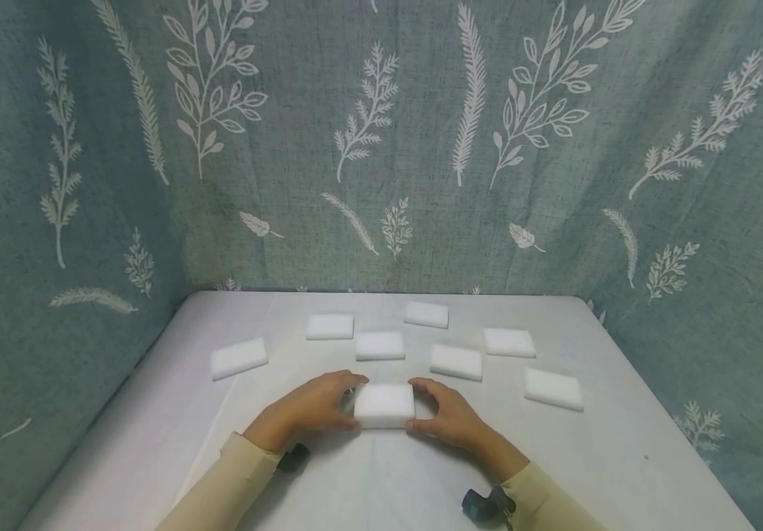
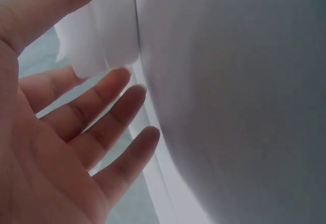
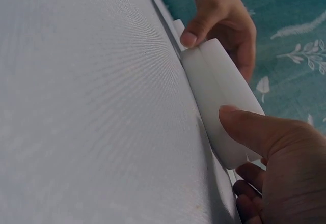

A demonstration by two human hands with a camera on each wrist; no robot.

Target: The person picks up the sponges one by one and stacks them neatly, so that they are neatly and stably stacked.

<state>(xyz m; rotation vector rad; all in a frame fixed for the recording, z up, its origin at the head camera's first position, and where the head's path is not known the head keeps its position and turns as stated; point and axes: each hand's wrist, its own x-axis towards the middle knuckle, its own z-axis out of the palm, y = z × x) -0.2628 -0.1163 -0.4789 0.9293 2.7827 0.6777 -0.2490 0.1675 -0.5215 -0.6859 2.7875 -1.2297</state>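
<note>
Two white sponges (image 1: 384, 404), one on top of the other with a seam (image 3: 216, 79) along the side, lie at the near middle of the table. My left hand (image 1: 315, 404) holds their left end between thumb and fingers. At the opposite end my right hand (image 1: 453, 419) pinches them the same way, its thumb (image 3: 244, 124) on the near side face. In the left wrist view the stack (image 2: 119, 25) shows behind the thumb, and the lower fingers of the left hand (image 2: 61, 122) are spread apart.
Several more white sponges lie spread beyond the hands, among them one at the left (image 1: 239, 359), one just behind the stack (image 1: 380, 346) and one at the right (image 1: 553, 389). A patterned green curtain (image 1: 381, 147) surrounds the back and sides of the white table (image 1: 381, 487).
</note>
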